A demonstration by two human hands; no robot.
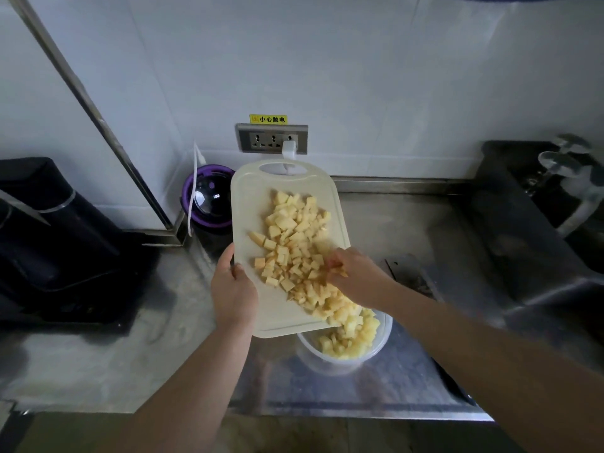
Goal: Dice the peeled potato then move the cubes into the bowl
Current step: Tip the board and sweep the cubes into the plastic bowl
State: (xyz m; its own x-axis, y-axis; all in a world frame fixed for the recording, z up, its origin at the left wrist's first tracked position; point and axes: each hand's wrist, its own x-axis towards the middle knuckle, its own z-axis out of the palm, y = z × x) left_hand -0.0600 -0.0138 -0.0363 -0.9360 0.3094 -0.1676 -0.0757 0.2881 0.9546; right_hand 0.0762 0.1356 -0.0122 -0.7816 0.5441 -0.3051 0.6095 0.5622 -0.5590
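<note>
A cream cutting board (pixel 248 204) is held tilted above the steel counter, its near right corner over a clear plastic bowl (pixel 313 358). My left hand (pixel 232 289) grips the board's left edge, thumb on top. Many yellow potato cubes (pixel 294 237) lie spread over the board, and a stream of them slides off the low corner. More potato cubes (pixel 351 338) fill the bowl. My right hand (pixel 354 276) rests on the cubes at the board's right side, fingers bent among them, pushing them down.
A knife blade (pixel 413 276) lies flat on the counter right of the board. A purple-rimmed appliance (pixel 209 201) stands behind the board under a wall socket (pixel 273 138). Black appliances (pixel 55 237) fill the left; a dark rack with glasses (pixel 549 197) sits at right.
</note>
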